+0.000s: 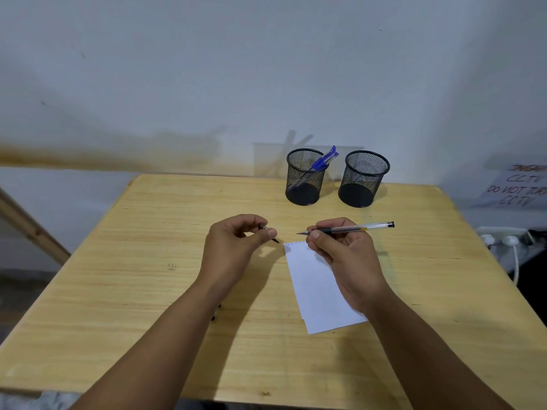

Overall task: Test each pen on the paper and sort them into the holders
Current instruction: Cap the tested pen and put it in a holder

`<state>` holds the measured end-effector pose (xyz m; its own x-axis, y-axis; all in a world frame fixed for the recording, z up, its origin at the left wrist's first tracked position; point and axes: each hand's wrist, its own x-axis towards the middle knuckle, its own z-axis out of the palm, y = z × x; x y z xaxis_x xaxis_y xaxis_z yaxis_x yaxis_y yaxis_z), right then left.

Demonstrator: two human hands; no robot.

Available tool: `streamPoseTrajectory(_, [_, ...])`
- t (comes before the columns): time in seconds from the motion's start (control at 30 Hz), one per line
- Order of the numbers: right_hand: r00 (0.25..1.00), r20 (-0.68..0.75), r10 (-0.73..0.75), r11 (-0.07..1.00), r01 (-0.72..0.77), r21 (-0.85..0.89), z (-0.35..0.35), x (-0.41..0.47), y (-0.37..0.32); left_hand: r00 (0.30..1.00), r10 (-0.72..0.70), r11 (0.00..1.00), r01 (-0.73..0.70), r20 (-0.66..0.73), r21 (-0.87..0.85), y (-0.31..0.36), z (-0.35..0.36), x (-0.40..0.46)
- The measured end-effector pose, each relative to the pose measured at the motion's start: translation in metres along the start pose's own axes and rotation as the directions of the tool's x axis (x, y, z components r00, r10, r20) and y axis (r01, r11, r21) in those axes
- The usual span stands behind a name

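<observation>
My right hand [343, 255] grips a clear black-ink pen [355, 228], uncapped, held level with its tip pointing left just above the top edge of the white paper [319, 294]. Blue scribbles mark the paper's top left corner. My left hand [233, 247] pinches the pen's small black cap [273, 236] beside the paper. Two black mesh holders stand at the back of the table: the left holder [305, 177] contains blue-capped pens [324, 159], the right holder [362, 179] looks empty. Dark ends of other pens [215, 313] peek out under my left forearm.
The wooden table [148, 291] stands against a white wall. A handwritten notice [518, 184] lies at the far right, with a white power strip and cable [509, 241] below it. A wooden beam [29, 229] slants at the left.
</observation>
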<state>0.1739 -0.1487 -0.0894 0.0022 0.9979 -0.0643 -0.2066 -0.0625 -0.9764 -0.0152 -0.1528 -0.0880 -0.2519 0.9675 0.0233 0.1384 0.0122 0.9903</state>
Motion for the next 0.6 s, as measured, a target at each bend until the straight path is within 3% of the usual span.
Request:
streamPoseTrajectory(0.13, [1.0, 0.006, -0.008, 0.999, 0.008, 0.053, 0.0, -0.001, 0.001, 0.999, -0.039, 0.995, 0.037, -0.019, -0.094, 0.002, 0.004, -0.004])
streamPoseTrajectory(0.3, [1.0, 0.004, -0.027, 0.998, 0.027, 0.051, -0.001, -0.003, 0.003, 0.994, -0.069, 0.996, 0.064, -0.081, -0.058, 0.001, 0.007, -0.003])
streamPoseTrajectory(0.6, [0.999, 0.019, -0.051, 0.998, 0.05, 0.031, -0.001, -0.002, 0.006, 0.996, -0.08, 0.994, 0.078, -0.025, -0.082, 0.003, 0.015, -0.006])
